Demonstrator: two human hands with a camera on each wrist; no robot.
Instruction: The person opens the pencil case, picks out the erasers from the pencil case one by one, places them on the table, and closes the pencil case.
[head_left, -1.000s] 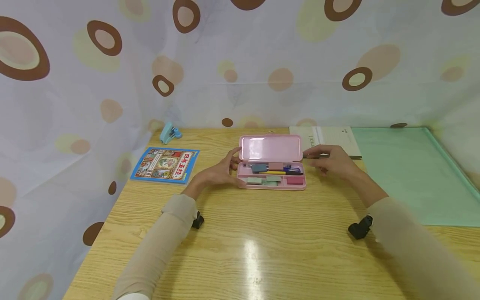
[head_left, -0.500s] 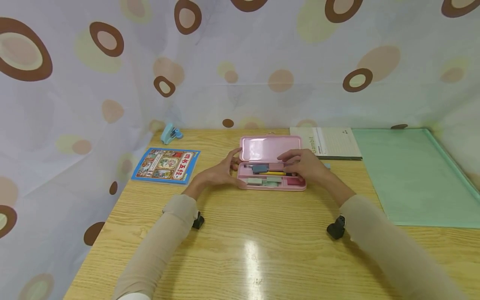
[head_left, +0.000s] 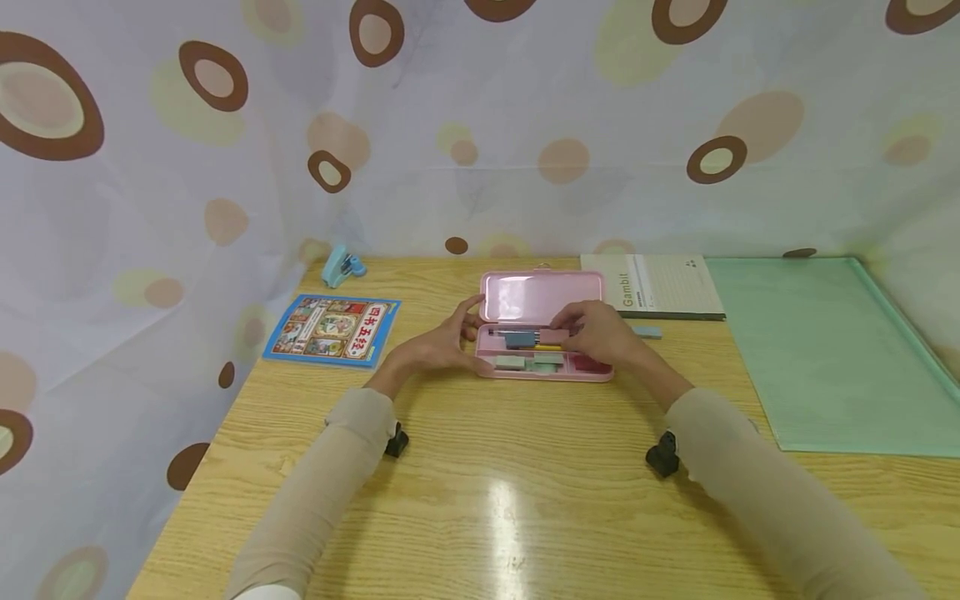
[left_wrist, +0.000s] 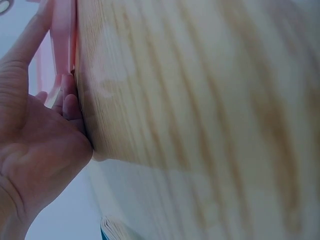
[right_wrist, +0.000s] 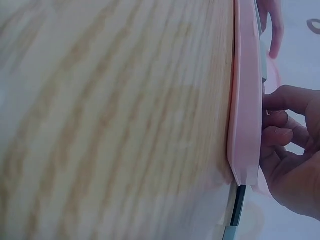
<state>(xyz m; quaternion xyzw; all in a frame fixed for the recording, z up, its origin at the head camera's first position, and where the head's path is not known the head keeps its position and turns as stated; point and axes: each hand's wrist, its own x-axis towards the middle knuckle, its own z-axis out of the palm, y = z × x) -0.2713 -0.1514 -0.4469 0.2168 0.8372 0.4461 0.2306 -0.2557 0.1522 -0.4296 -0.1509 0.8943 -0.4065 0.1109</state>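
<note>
One pink pencil case, lid raised, lying open on the wooden counter between two hands. Left hand at the case's left end, fingers nearly straight and spread, thumb against the near edge and fingertips against the lid's side; nothing enclosed. Right hand over the right half of the tray, fingers curled down among the contents; whether anything is pinched cannot be told. Inside the tray, just left of the right grip: one grey-blue block across several pens, exact number unclear; two pale erasers in the front compartment; one pink piece partly hidden under the right hand. Just right of that hand, on the counter: one small blue-grey eraser. Beyond it, one notebook and one green mat. Well left of the left hand: one picture book and one blue stapler.
</note>
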